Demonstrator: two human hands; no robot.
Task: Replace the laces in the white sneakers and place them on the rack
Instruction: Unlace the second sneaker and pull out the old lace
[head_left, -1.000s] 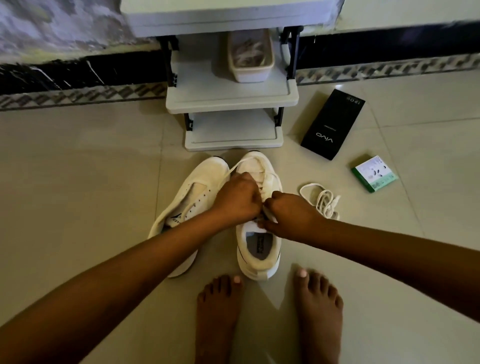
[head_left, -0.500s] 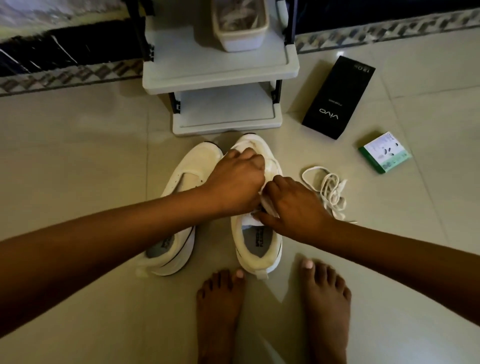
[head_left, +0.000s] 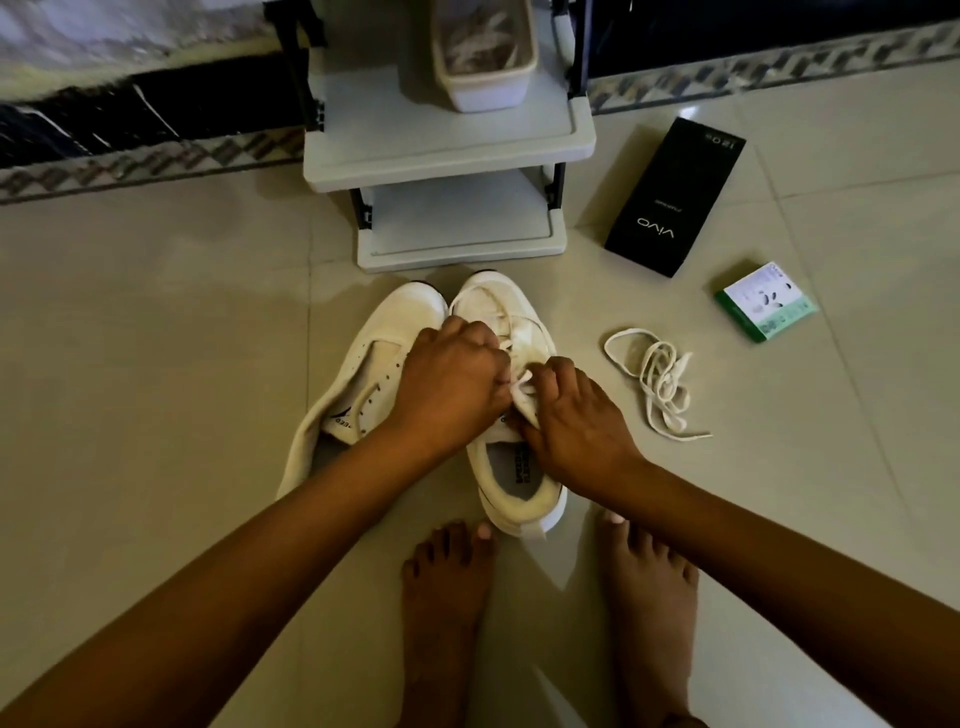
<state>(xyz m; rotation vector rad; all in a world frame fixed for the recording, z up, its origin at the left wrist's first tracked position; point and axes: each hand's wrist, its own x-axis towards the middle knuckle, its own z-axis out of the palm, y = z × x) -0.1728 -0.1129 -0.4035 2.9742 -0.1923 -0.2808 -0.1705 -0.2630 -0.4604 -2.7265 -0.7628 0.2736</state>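
Observation:
Two white sneakers stand side by side on the tiled floor in front of the rack (head_left: 447, 166). The left sneaker (head_left: 363, 374) has bare eyelets and leans outward. Over the right sneaker (head_left: 519, 483) both hands work at the lacing. My left hand (head_left: 452, 384) has its fingers curled around the lace (head_left: 519, 376) above the tongue. My right hand (head_left: 571, 415) pinches the same lace near the tongue's edge. A loose white lace (head_left: 657, 379) lies coiled on the floor to the right.
The grey rack's middle shelf carries a white plastic tub (head_left: 483, 57). A black phone box (head_left: 675, 197) and a small green-and-white box (head_left: 763, 301) lie at the right. My bare feet (head_left: 447, 613) stand just behind the sneakers. A dark patterned skirting runs along the wall.
The view has dipped and closed in on the shoes. Both hands stay on the right sneaker's lacing, the right hand's fingers now spread further over the tongue.

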